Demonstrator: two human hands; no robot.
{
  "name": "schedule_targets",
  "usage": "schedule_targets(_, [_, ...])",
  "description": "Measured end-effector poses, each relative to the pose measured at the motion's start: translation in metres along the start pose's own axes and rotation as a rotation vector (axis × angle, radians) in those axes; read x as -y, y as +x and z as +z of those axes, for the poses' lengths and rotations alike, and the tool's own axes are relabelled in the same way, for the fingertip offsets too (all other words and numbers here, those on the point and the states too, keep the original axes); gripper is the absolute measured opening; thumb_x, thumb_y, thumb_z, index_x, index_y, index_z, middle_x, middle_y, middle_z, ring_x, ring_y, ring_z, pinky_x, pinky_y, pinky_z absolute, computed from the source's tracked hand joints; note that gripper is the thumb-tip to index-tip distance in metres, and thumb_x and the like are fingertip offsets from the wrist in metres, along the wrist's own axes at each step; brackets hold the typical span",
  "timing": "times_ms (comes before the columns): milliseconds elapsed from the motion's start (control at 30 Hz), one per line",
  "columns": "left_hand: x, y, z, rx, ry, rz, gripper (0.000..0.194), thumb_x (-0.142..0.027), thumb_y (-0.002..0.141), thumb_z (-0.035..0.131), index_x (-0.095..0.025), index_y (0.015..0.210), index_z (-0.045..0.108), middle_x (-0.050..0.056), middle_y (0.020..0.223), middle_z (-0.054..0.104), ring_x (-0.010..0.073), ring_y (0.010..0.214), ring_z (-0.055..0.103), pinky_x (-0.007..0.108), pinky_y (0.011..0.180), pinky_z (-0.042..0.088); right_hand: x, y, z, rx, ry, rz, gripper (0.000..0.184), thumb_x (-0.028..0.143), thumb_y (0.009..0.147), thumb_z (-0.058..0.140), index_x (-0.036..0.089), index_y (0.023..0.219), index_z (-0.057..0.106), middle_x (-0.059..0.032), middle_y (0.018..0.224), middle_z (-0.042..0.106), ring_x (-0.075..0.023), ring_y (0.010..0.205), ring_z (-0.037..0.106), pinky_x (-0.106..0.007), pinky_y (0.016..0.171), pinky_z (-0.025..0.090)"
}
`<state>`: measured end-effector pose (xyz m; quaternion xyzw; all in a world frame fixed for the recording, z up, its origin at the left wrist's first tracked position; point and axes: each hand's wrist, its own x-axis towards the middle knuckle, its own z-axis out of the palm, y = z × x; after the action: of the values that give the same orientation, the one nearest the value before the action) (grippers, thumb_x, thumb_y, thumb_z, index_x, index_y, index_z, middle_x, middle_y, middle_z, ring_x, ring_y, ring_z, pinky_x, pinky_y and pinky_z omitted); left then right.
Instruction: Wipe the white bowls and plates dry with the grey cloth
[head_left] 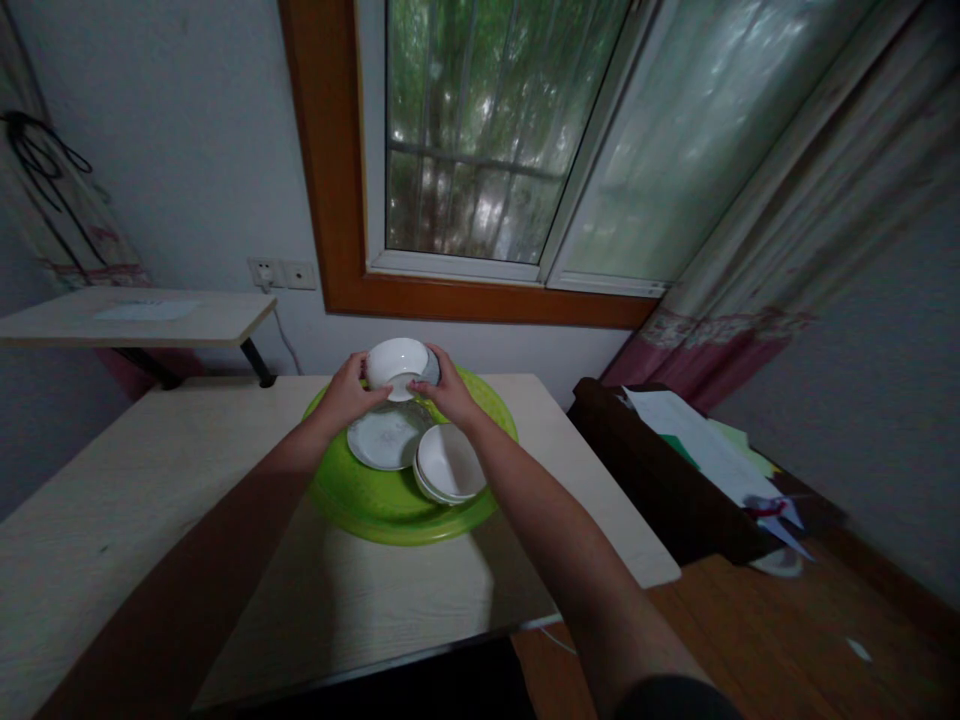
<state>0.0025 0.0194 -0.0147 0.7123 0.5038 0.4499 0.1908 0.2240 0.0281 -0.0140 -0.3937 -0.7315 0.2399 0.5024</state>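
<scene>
Between my two hands a white bowl (397,362) is held up over the far part of a round green basin (360,515). My left hand (349,393) grips the bowl's left side, thumb along its lower edge. On the other side, my right hand (448,388) grips it, with another pale rounded surface showing behind its fingers; I cannot tell whether that is a second bowl. Below the hands a white plate (386,440) lies in the basin. A small stack of white bowls (452,462) sits to the plate's right, tilted, beside my right forearm.
The basin stands on a light wooden table (405,590). A raised shelf (135,315) is at the table's left. Behind are a wall socket (281,273) and a window (480,150). Right of the table, a dark brown piece of furniture (645,480) bears papers.
</scene>
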Motion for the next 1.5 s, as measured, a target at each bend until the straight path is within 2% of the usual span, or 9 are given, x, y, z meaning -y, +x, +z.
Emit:
schedule_targets(267, [-0.009, -0.003, -0.004, 0.014, 0.146, 0.097, 0.064, -0.042, 0.069, 0.073, -0.018, 0.124, 0.051, 0.013, 0.123, 0.063, 0.0252, 0.108, 0.063, 0.039, 0.092, 0.052, 0.001, 0.0, -0.004, 0.05, -0.145, -0.149, 0.078, 0.022, 0.074, 0.072, 0.012, 0.146, 0.041, -0.0179, 0.142, 0.049, -0.0281, 0.134, 0.045, -0.043, 0.117, 0.032])
schedule_targets(400, [-0.012, -0.004, -0.005, 0.023, 0.165, 0.09, 0.061, -0.045, 0.071, 0.072, -0.019, 0.122, 0.052, 0.012, 0.121, 0.064, 0.0251, 0.105, 0.064, 0.039, 0.091, 0.052, 0.0, -0.001, -0.006, 0.069, -0.174, -0.147, 0.077, 0.021, 0.076, 0.069, 0.018, 0.148, 0.039, -0.0151, 0.145, 0.048, -0.0279, 0.136, 0.044, -0.045, 0.117, 0.032])
schedule_targets(733, [-0.014, -0.005, -0.005, 0.041, 0.245, 0.095, 0.06, -0.048, 0.07, 0.072, -0.02, 0.12, 0.053, 0.011, 0.115, 0.066, 0.0256, 0.102, 0.065, 0.037, 0.087, 0.052, -0.001, 0.0, -0.007, 0.122, -0.208, -0.177, 0.079, 0.018, 0.077, 0.068, 0.023, 0.15, 0.037, -0.0134, 0.148, 0.046, -0.0281, 0.138, 0.042, -0.047, 0.118, 0.03])
schedule_targets(900, [-0.017, -0.006, -0.006, 0.031, 0.276, 0.108, 0.058, -0.048, 0.071, 0.071, -0.019, 0.119, 0.055, 0.011, 0.114, 0.067, 0.0262, 0.1, 0.065, 0.036, 0.085, 0.052, -0.001, -0.001, -0.006, 0.118, -0.222, -0.181, 0.078, 0.027, 0.079, 0.071, 0.02, 0.151, 0.038, -0.015, 0.146, 0.047, -0.0282, 0.136, 0.045, -0.047, 0.117, 0.033])
schedule_targets(1000, [-0.017, -0.006, -0.006, 0.042, 0.298, 0.118, 0.057, -0.048, 0.071, 0.071, -0.02, 0.119, 0.057, 0.011, 0.115, 0.068, 0.0272, 0.102, 0.065, 0.037, 0.087, 0.051, 0.004, -0.004, -0.006, 0.145, -0.253, -0.165, 0.08, 0.038, 0.081, 0.072, 0.022, 0.152, 0.038, -0.0153, 0.149, 0.046, -0.0293, 0.138, 0.043, -0.048, 0.117, 0.032])
schedule_targets(1133, [-0.02, -0.007, -0.006, 0.052, 0.349, 0.143, 0.058, -0.046, 0.071, 0.07, -0.021, 0.121, 0.058, 0.011, 0.12, 0.067, 0.0293, 0.11, 0.063, 0.038, 0.095, 0.049, 0.018, -0.009, -0.004, 0.185, -0.324, -0.195, 0.076, 0.047, 0.088, 0.064, 0.023, 0.154, 0.034, -0.0136, 0.156, 0.04, -0.0289, 0.145, 0.036, -0.05, 0.119, 0.03])
schedule_targets(1267, [-0.025, -0.01, -0.007, 0.086, 0.401, 0.159, 0.061, -0.041, 0.07, 0.07, -0.021, 0.127, 0.056, 0.011, 0.124, 0.065, 0.0313, 0.114, 0.062, 0.041, 0.097, 0.048, 0.033, -0.013, -0.001, 0.218, -0.413, -0.322, 0.064, 0.047, 0.095, 0.055, 0.026, 0.153, 0.037, -0.0097, 0.158, 0.038, -0.0264, 0.148, 0.032, -0.049, 0.122, 0.027])
schedule_targets(1367, [-0.026, -0.01, -0.006, 0.12, 0.418, 0.176, 0.057, -0.036, 0.071, 0.068, -0.019, 0.124, 0.058, 0.013, 0.122, 0.066, 0.0323, 0.113, 0.062, 0.042, 0.095, 0.049, 0.043, -0.015, 0.004, 0.26, -0.474, -0.405, 0.056, 0.043, 0.098, 0.052, 0.028, 0.151, 0.042, -0.0064, 0.157, 0.041, -0.026, 0.15, 0.028, -0.051, 0.123, 0.022])
schedule_targets(1500, [-0.024, -0.009, -0.004, 0.087, 0.414, 0.176, 0.056, -0.035, 0.071, 0.067, -0.02, 0.124, 0.057, 0.012, 0.125, 0.064, 0.0308, 0.116, 0.061, 0.04, 0.099, 0.047, 0.046, -0.014, 0.01, 0.249, -0.484, -0.4, 0.05, 0.039, 0.1, 0.046, 0.028, 0.15, 0.044, -0.005, 0.156, 0.042, -0.0243, 0.15, 0.028, -0.05, 0.124, 0.021])
